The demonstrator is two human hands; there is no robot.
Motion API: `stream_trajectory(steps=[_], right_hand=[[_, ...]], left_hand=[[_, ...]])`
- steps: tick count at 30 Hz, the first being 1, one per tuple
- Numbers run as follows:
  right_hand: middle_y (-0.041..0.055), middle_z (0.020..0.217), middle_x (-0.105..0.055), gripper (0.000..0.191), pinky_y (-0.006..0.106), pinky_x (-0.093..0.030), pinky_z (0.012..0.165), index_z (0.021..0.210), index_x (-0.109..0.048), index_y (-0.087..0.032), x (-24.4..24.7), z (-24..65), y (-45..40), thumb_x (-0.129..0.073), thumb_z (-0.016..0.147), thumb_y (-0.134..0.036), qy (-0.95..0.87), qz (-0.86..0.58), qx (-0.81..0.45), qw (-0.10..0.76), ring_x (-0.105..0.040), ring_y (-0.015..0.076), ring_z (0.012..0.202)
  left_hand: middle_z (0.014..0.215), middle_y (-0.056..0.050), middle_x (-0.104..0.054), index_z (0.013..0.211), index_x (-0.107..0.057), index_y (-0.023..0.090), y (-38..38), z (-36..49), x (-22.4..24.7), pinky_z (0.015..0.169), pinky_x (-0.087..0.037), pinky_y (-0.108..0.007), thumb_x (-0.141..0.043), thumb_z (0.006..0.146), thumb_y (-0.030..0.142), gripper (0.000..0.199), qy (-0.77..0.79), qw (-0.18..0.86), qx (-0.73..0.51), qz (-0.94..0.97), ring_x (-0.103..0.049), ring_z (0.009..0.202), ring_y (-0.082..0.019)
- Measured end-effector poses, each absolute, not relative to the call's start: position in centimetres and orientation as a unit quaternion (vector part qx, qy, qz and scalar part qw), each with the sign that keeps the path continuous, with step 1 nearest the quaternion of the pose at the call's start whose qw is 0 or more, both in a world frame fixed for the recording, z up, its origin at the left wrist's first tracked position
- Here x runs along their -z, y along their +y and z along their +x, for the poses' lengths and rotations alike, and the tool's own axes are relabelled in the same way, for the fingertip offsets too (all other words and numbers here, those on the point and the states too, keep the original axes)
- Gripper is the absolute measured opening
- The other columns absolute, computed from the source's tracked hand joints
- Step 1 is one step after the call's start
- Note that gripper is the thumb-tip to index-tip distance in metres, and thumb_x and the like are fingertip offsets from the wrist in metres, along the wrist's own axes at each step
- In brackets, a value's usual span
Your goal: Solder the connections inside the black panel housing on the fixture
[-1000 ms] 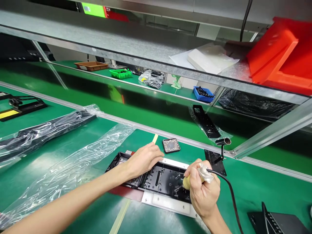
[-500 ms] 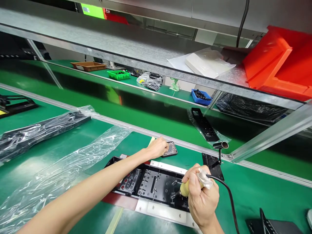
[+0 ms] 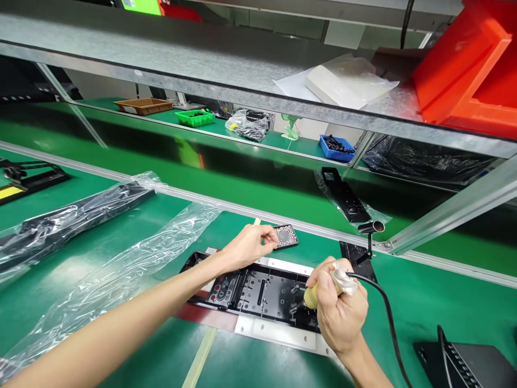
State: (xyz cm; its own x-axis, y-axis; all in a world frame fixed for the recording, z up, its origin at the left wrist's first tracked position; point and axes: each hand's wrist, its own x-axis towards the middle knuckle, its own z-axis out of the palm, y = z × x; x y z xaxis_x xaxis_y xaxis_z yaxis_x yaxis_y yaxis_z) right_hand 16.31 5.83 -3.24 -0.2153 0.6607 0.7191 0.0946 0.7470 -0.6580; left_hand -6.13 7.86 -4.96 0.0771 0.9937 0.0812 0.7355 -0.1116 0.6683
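My right hand (image 3: 343,312) is wrapped around a corded electric screwdriver (image 3: 311,298), its yellowish front end pointing down into a black plastic housing (image 3: 277,293). White material is wrapped round the tool where the black cable leaves it. The housing, a long shallow shell with posts and holes, lies between light metal bars (image 3: 278,333) on the bench. Beyond it, my left hand (image 3: 252,243) has thumb and fingertips pinched together at the edge of a small black tray (image 3: 287,236) of tiny silvery screws. Whatever is between those fingertips is too small to make out.
Clear plastic film (image 3: 133,264) and a bagged black part (image 3: 81,215) lie to the left. A metal shelf (image 3: 181,89) crosses above, carrying a red bin (image 3: 456,75). A small post with a metal tube (image 3: 371,227) stands behind my right hand. A black part (image 3: 464,364) sits front right.
My left hand has lifted from the screws to the near-left edge of the tray, its fingertips pinched. My right hand still holds the screwdriver in the housing. The view has shifted slightly.
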Motion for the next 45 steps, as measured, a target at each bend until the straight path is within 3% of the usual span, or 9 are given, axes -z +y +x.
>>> stream_trajectory(steps=[4, 10, 19, 25, 32, 45], right_hand=[[0.0023, 0.072, -0.049, 0.023, 0.025, -0.039, 0.058, 0.072, -0.048, -0.014, 3.5, 16.2, 5.9, -0.052, 0.094, -0.007, -0.746, -0.257, -0.241, 0.565, -0.049, 0.009, 0.066], [0.0029, 0.071, -0.048, 0.028, 0.026, -0.038, 0.059, 0.067, -0.048, -0.014, 3.5, 16.3, 5.8, -0.052, 0.094, -0.007, -0.744, -0.258, -0.241, 0.567, -0.048, 0.0092, 0.066], [0.0031, 0.071, -0.049, 0.027, 0.024, -0.038, 0.057, 0.067, -0.048, -0.013, 3.4, 16.3, 5.8, -0.053, 0.094, -0.008, -0.742, -0.258, -0.246, 0.568, -0.049, 0.0084, 0.066], [0.0034, 0.071, -0.049, 0.025, 0.025, -0.04, 0.057, 0.07, -0.049, -0.014, 3.4, 16.4, 5.7, -0.052, 0.094, -0.009, -0.743, -0.257, -0.243, 0.568, -0.049, 0.0093, 0.065], [0.0032, 0.072, -0.049, 0.023, 0.025, -0.04, 0.058, 0.07, -0.05, -0.014, 3.4, 16.3, 5.7, -0.053, 0.093, -0.008, -0.743, -0.261, -0.242, 0.567, -0.05, 0.0098, 0.066], [0.0028, 0.073, -0.049, 0.022, 0.024, -0.04, 0.057, 0.073, -0.049, -0.015, 3.4, 16.2, 5.7, -0.053, 0.092, -0.006, -0.738, -0.249, -0.256, 0.573, -0.049, 0.0095, 0.067]], left_hand=[[0.09, 0.001, -0.071, 0.096, -0.077, 0.023, 3.6, -6.6, 4.4, 0.069, -0.044, -0.023, -0.062, 0.091, 0.036, 0.02, 0.621, 0.288, -0.279, 0.674, -0.06, 0.075, -0.011], [0.094, 0.002, -0.073, 0.097, -0.075, 0.021, 2.4, -6.1, 5.6, 0.089, -0.044, -0.027, -0.059, 0.096, 0.025, 0.016, 0.547, 0.272, -0.233, 0.756, -0.059, 0.095, -0.014], [0.093, -0.005, -0.069, 0.099, -0.072, 0.015, 3.0, -6.1, 6.5, 0.081, -0.046, -0.03, -0.047, 0.1, 0.017, 0.025, 0.469, 0.197, -0.182, 0.842, -0.056, 0.093, -0.018], [0.098, -0.004, -0.07, 0.107, -0.07, 0.016, 2.2, -6.2, 6.9, 0.084, -0.047, -0.031, -0.045, 0.103, 0.024, 0.026, 0.471, 0.181, -0.212, 0.837, -0.056, 0.094, -0.017], [0.103, -0.005, -0.067, 0.125, -0.063, 0.018, 0.2, -6.8, 7.7, 0.084, -0.048, -0.029, -0.046, 0.103, 0.02, 0.028, 0.469, 0.132, -0.248, 0.837, -0.052, 0.097, -0.016], [0.106, -0.007, -0.063, 0.128, -0.06, 0.019, -0.4, -6.6, 8.2, 0.086, -0.051, -0.033, -0.044, 0.102, 0.013, 0.031, 0.466, 0.072, -0.219, 0.854, -0.052, 0.1, -0.018]])
